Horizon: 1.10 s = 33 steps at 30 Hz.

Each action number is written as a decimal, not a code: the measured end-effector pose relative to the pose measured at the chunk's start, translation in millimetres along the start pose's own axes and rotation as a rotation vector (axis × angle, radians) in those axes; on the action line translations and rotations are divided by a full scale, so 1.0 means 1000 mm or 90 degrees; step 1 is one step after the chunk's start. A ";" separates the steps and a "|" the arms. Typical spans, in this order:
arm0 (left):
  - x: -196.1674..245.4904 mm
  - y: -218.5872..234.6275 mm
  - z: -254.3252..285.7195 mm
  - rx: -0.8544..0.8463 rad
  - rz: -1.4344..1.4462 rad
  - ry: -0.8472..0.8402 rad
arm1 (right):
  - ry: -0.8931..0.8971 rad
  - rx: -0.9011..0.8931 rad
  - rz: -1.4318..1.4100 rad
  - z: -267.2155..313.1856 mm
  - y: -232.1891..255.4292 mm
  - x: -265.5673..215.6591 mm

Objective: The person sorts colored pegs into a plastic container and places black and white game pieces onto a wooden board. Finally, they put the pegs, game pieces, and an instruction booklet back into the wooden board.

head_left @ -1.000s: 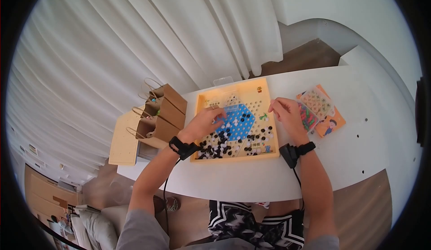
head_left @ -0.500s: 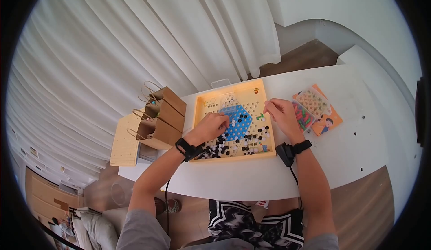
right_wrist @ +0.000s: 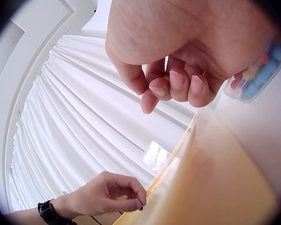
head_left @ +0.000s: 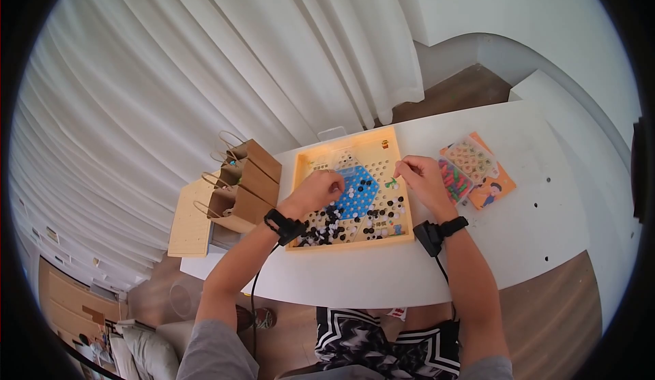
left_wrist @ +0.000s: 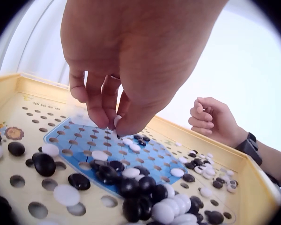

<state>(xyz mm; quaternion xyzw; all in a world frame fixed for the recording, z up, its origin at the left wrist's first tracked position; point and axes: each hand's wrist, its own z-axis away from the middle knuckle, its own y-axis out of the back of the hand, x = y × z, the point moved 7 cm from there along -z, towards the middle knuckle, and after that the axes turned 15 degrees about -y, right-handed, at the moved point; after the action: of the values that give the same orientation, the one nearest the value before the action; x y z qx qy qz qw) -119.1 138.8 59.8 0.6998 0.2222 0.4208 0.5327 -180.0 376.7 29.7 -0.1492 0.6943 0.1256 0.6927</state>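
In the head view, my left hand [head_left: 317, 192] is over the left side of a blue hexagonal game board [head_left: 358, 196] inside a shallow yellow tray [head_left: 355, 244]. Its thumb and fingers pinch a small white go stone [left_wrist: 117, 121], seen in the left wrist view. Below these fingertips, black and white stones [left_wrist: 131, 185] are heaped at the board's near edge. A few others sit on the blue surface. My right hand [head_left: 423, 179] hovers by the tray's right rim, fingers loosely curled, with nothing visible in them.
Right of the tray, a clear box of coloured pieces [head_left: 455, 181] and a box of round pieces [head_left: 471, 158] lie on an orange booklet [head_left: 492, 192]. Brown paper bags [head_left: 256, 182] stand at the left beside a yellow board [head_left: 191, 226]. A curtain hangs behind the table.
My left hand moved right over the blue board, then drew back toward its left side, with the fingers now closer together. My right hand stays by the right rim.
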 end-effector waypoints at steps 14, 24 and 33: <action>-0.026 0.044 -0.027 0.183 -0.015 0.002 | -0.005 -0.005 0.022 0.003 -0.001 -0.006; -0.086 0.037 0.083 0.347 0.249 0.155 | 0.028 -0.018 0.004 0.000 -0.005 -0.003; -0.107 0.004 0.116 0.506 0.455 0.140 | -0.096 -0.033 0.068 0.000 -0.005 0.000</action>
<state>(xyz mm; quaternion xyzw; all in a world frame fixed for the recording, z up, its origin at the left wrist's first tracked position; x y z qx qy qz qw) -82.9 -8.4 17.2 0.8311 0.1671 0.5299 0.0249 -178.5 371.7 29.6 -0.1200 0.6438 0.1906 0.7313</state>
